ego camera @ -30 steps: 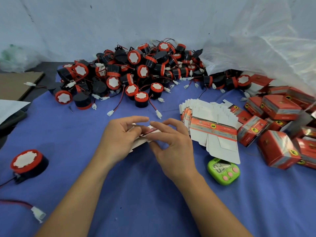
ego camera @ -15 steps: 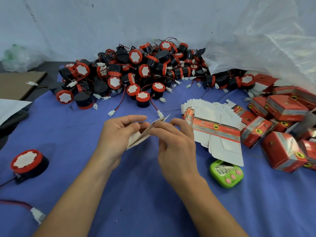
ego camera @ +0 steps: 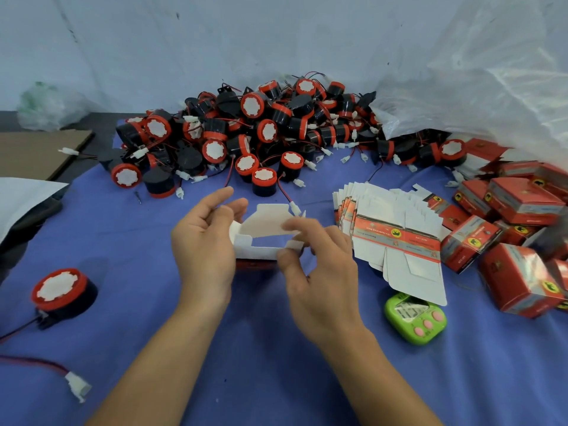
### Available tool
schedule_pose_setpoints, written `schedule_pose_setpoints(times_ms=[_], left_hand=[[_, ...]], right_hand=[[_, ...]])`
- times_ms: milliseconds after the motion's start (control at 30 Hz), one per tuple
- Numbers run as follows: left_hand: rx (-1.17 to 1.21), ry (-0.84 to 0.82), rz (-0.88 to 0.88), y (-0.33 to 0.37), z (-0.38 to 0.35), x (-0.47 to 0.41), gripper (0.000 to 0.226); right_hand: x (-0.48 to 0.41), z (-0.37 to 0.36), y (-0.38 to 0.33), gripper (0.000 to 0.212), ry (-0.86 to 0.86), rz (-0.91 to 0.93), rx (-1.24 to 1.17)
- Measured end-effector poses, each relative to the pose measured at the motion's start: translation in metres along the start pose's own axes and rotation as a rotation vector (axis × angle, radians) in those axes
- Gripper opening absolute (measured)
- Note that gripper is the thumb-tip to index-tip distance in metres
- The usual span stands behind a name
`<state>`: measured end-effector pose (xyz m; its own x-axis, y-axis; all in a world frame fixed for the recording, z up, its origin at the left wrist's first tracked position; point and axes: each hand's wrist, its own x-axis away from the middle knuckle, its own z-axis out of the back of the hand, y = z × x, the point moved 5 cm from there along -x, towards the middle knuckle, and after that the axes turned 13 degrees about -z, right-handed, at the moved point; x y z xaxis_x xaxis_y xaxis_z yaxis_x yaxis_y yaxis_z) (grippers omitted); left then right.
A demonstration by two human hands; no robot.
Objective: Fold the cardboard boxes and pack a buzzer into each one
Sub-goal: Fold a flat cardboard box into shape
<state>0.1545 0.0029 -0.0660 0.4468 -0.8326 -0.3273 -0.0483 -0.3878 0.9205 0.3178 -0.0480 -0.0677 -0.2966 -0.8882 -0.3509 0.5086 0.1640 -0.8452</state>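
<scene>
1. Half a second ago the blank was a flat sheet held edge-on between the two hands; now the cardboard box stands opened into a sleeve between them, white inside showing, one broad flap raised on the far side of the grip
2. The left hand holds the box's left end with its fingers curved about it; the right hand pinches a small white flap at the right end between thumb and fingers
3. Judging by this, the squaring-up is done and the flaps are the step in hand; no buzzer is in the box yet
4. A lone buzzer lies well to the left of the grip and nearer the person; the pile of buzzers lies beyond the grip; the stack of flat boxes sits just to the right of the right hand, with the packed boxes further right
5. The right hand is smeared by motion, so which flap it has is hard to tell; the box's red underside is mostly behind both hands, so I cannot tell whether its bottom is closed; the packed boxes are cut off at the right edge, and a plastic bag covers part of the pile
</scene>
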Motion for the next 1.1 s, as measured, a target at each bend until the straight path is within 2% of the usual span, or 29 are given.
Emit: schedule_pose_setpoints(times_ms=[167,233,300,400,500,700,767,900,1000,1100], left_hand=[[-0.186,-0.073,-0.088,-0.001,-0.012,0.011,0.032],[-0.223,-0.086,-0.076,-0.002,-0.014,0.010,0.033],[-0.213,-0.084,-0.040,-0.005,-0.013,0.009,0.034],[-0.240,-0.099,-0.034,-0.006,-0.012,0.008,0.034],[-0.282,-0.146,-0.109,-0.001,-0.014,0.010,0.036],[-0.307,-0.105,-0.154,0.001,-0.008,0.007,0.037],[-0.299,-0.129,-0.170,0.001,-0.010,0.007,0.035],[-0.253,-0.234,-0.237,0.005,-0.016,0.013,0.031],[-0.229,-0.256,-0.242,0.003,-0.016,0.011,0.031],[-0.227,-0.206,-0.231,0.001,-0.014,0.010,0.033]], right_hand=[[-0.008,-0.003,0.011,0.041,0.011,-0.212,-0.372],[-0.010,-0.003,0.013,0.046,0.048,-0.227,-0.406],[-0.013,-0.005,0.015,0.062,0.064,-0.201,-0.374],[-0.017,-0.019,0.020,0.084,-0.112,-0.272,-0.373],[-0.020,-0.028,0.024,0.071,-0.223,-0.315,-0.413],[-0.025,-0.023,0.033,0.043,-0.139,-0.400,-0.363],[-0.025,-0.021,0.033,0.046,-0.147,-0.408,-0.396],[-0.025,-0.020,0.019,0.074,-0.216,-0.328,-0.470],[-0.026,-0.019,0.020,0.070,-0.220,-0.351,-0.468],[-0.028,-0.012,0.024,0.057,-0.158,-0.387,-0.456]])
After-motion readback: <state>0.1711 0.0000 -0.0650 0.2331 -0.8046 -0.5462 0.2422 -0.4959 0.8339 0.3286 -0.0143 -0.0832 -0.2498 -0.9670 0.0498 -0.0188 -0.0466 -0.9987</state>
